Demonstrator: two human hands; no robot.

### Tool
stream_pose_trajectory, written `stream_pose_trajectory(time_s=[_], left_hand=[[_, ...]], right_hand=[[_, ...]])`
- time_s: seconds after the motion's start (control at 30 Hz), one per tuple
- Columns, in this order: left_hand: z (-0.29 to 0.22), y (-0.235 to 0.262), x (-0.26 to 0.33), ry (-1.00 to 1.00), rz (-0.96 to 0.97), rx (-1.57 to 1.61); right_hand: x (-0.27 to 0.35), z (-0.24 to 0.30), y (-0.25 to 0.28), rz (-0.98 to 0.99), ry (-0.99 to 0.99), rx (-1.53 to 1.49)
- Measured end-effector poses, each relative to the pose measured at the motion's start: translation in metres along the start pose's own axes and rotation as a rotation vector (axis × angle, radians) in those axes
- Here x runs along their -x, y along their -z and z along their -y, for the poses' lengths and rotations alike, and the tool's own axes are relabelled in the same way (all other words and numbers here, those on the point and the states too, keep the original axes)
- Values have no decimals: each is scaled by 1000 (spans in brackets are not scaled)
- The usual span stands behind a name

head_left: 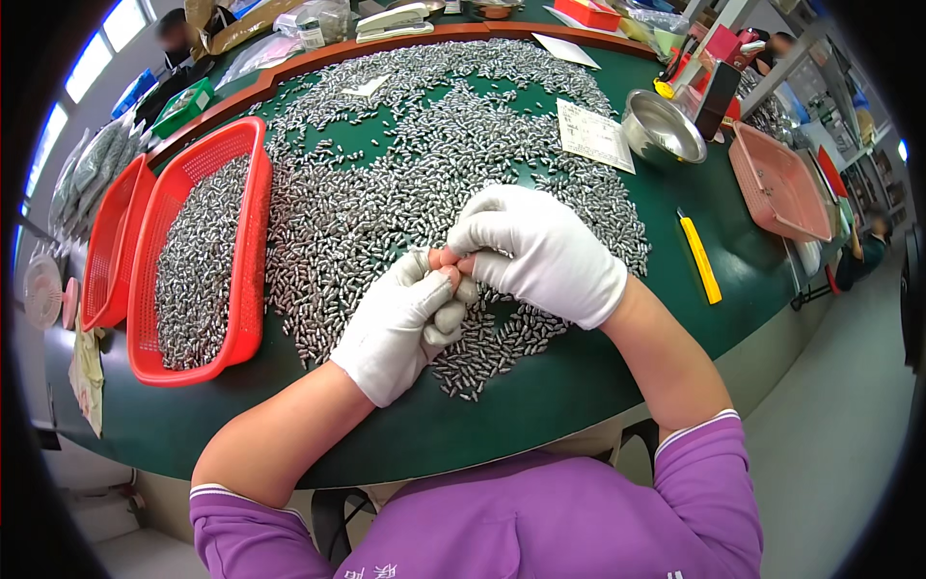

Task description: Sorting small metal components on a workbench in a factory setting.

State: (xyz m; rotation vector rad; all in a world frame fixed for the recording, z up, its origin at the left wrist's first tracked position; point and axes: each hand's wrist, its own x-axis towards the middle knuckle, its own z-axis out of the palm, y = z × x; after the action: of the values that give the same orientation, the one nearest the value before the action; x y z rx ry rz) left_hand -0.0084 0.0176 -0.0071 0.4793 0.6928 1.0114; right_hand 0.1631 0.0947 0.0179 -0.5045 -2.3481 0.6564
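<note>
Head view: silver parts [357, 212] spread loose over much of the table, packed close around both hands, thinner toward the far side. Left hand [395, 323] curled, right hand [545, 256] pinching in from the other side, both white-gloved; bare fingertips together above the near end of the spread. Cannot tell whether a part is clamped there; fingers hide it. Red basket [254, 241], left of the spread, holds a big heap of like parts. My reading: plenty left loose; whether the basket's heap is finished or waiting, no telling. Second basket [114, 241] just beyond it, leftward, contents unclear. Outward on the right: paper slip [595, 135] at the spread's edge, steel bowl [666, 121] beside it, yellow knife [700, 259] on the green table [434, 434], well apart from the hands. Pink basket [772, 220] farther out, a few bits inside. Brown rail [386, 45] bounds the far side. Nothing seen blocking the hands from the nearest parts.
</note>
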Motion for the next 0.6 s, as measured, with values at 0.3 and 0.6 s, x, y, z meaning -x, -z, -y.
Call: stream_pose_trajectory(time_s=[0.3, 0.6], left_hand=[[3, 7, -1, -38, 45, 49], [2, -2, 2, -30, -66, -83]], right_hand=[[-2, 9, 2, -82, -69, 58], [-2, 10, -1, -58, -61, 84]])
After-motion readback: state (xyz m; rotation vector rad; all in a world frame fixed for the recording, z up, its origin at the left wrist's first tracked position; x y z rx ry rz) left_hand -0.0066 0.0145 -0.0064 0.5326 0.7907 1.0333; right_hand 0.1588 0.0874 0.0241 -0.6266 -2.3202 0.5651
